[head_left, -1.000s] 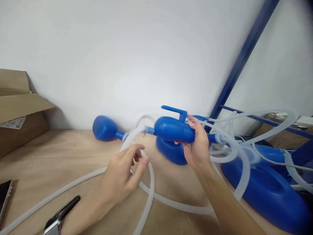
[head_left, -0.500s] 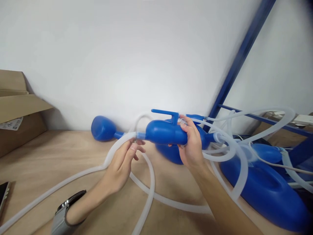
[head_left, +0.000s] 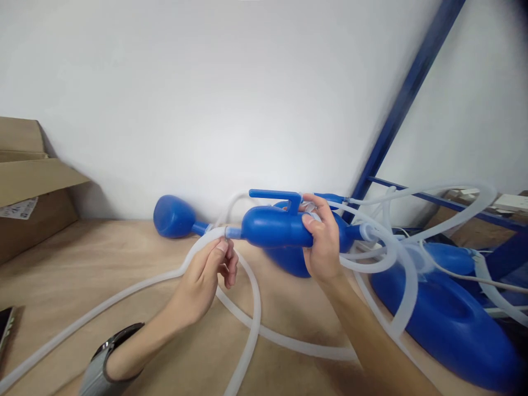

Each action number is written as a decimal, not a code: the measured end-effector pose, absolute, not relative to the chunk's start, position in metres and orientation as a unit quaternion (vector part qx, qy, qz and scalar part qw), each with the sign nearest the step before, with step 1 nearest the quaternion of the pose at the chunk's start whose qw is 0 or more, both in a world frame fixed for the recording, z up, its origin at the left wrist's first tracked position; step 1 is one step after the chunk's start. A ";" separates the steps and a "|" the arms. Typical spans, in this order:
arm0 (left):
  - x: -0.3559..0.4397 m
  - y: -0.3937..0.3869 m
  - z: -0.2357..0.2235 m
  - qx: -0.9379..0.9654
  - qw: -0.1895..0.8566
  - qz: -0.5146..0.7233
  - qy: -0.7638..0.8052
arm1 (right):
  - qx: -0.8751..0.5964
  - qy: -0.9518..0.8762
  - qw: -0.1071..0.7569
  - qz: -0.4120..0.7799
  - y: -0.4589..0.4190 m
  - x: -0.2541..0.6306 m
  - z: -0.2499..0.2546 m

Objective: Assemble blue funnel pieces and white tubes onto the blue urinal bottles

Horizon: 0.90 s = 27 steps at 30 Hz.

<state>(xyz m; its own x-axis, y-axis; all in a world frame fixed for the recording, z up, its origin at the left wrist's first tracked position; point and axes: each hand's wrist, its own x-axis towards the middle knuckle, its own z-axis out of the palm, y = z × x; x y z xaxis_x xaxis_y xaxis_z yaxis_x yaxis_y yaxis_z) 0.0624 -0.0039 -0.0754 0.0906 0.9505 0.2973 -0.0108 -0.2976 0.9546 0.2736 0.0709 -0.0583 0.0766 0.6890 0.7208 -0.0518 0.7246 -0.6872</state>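
Observation:
In the head view my right hand (head_left: pixel 324 239) is wrapped round a blue plastic bottle (head_left: pixel 274 226) with a bar-like handle (head_left: pixel 274 194) on top. The bottle lies sideways above the table, its narrow neck pointing left. A translucent white hose (head_left: pixel 198 246) is fitted over that neck. Round the hose end sits a thin hose clamp (head_left: pixel 226 233), and the thumb and fingers of my left hand (head_left: pixel 208 272) pinch just below it. My fingertips partly hide the clamp. Behind the bottle lies another blue container (head_left: pixel 289 261), mostly covered.
A blue bottle (head_left: pixel 174 216) lies by the wall. At the right, a large blue container (head_left: pixel 445 324) sits among looped hoses (head_left: pixel 406 297). A blue metal frame (head_left: pixel 396 118) leans behind. An open cardboard box (head_left: pixel 37 220) stands left, and part of a phone-like device (head_left: pixel 5 330) shows on the table.
The bottle and both hands have shifted slightly left and the bottle has turned a little. The fingers of my left hand have curled in more below the hose end.

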 end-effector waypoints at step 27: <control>0.070 -0.004 -0.066 0.352 0.638 0.520 0.444 | -0.056 -0.805 0.591 -0.005 0.072 0.283 -0.061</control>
